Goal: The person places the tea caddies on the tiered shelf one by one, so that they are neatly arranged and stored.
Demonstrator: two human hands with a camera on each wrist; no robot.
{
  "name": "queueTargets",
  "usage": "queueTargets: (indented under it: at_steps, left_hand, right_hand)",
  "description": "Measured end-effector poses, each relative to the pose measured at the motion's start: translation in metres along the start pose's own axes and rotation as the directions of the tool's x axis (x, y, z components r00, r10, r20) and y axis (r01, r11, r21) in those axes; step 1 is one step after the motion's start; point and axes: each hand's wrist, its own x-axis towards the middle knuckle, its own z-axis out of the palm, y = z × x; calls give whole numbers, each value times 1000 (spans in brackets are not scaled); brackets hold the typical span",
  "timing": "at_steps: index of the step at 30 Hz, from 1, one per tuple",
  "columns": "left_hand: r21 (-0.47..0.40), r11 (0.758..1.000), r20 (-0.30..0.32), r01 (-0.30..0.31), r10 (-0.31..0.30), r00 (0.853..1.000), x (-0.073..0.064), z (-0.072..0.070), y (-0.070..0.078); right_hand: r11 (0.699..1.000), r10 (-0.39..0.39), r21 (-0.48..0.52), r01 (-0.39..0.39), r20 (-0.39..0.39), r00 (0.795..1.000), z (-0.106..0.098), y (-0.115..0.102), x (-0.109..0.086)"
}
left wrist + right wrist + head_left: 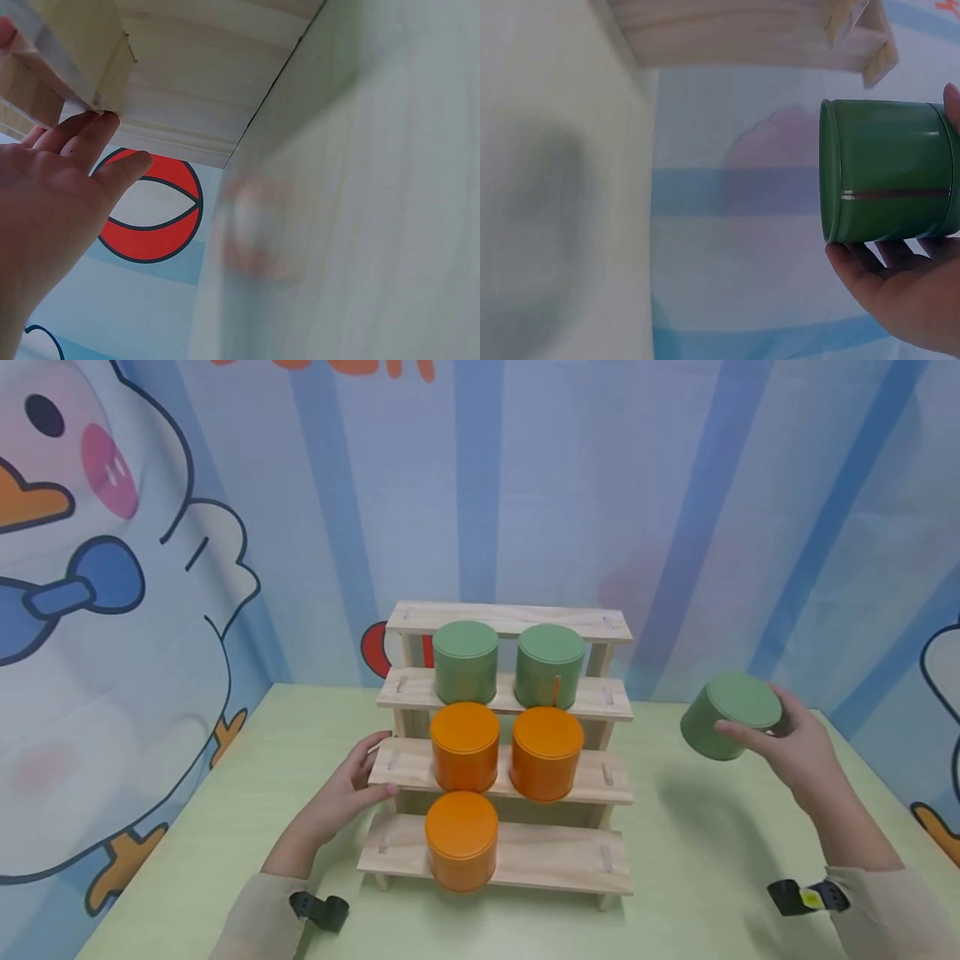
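Note:
My right hand (802,756) grips a green round tin (723,714) around its side. The tin is held in the air, slightly tilted, to the right of a stepped wooden rack (555,856). In the right wrist view a thin dark stripe runs along the tin's side. My left hand (341,797) holds the rack's left end at the second step from the bottom, thumb on the board. Two green tins (466,664) stand on the third step. Below them are two orange tins (547,756) on the second step and one orange tin (461,843) on the lowest.
The rack stands on a pale green table (675,877). Behind it hangs a blue striped cloth (555,485) with a large cartoon duck (135,710) at left. The rack's top board (510,618) bears nothing.

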Motion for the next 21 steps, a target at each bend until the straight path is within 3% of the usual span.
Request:
queueTargets:
  at_steps: [10, 21]
  left_hand:
    - [0, 1000, -5, 6, -6, 1000, 0, 1, 2]
    - [10, 1000, -9, 1, 0, 1000, 0, 1, 1]
  right_hand:
    - [996, -85, 14, 85, 38, 996, 9, -27, -26]
    - [980, -166, 131, 153, 100, 981, 33, -48, -53]
